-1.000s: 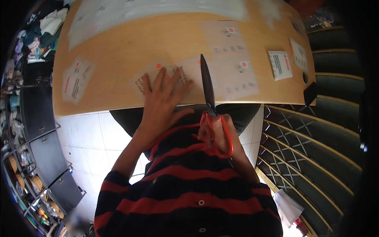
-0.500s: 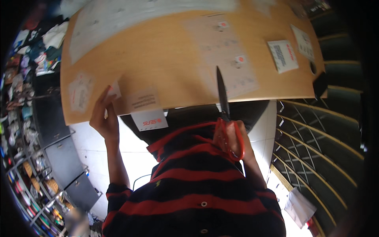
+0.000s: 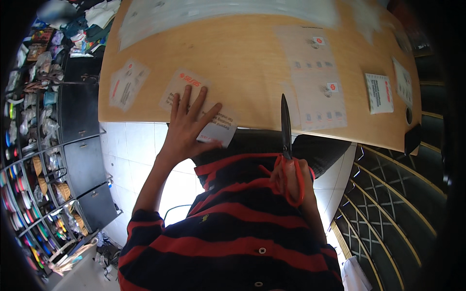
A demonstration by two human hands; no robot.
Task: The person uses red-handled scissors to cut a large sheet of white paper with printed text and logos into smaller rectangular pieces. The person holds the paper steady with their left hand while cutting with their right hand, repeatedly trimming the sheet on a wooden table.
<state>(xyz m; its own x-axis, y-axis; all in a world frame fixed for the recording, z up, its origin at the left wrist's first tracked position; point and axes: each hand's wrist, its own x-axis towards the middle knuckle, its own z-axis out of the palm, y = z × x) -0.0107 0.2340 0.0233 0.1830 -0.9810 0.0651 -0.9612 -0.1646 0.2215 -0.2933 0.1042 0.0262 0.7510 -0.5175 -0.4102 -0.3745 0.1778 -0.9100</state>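
Note:
My left hand point(image 3: 185, 127) lies with fingers spread at the table's front edge. Its fingertips rest on a translucent printed plastic piece point(image 3: 184, 76) with red and black print. Beside its thumb and index finger is a second printed piece point(image 3: 224, 121), which reaches past the edge. How far the two overlap is hidden by the hand. My right hand point(image 3: 296, 177), close to my body, is closed round the red handles of large scissors point(image 3: 286, 123). The dark blades point away from me and look closed, clear of the sheets.
More printed pieces point(image 3: 127, 87) lie stacked at the table's left. A long printed plastic strip point(image 3: 318, 104) lies right of the scissors. At the right are a small thick stack point(image 3: 378, 94) and another printed piece point(image 3: 402, 80). Large translucent sheeting point(image 3: 218, 12) covers the far side.
My left hand has moved right from near the left-hand pieces, its fingers now spread on a printed piece by the edge. The scissors stay in my right hand. The whole view has shifted.

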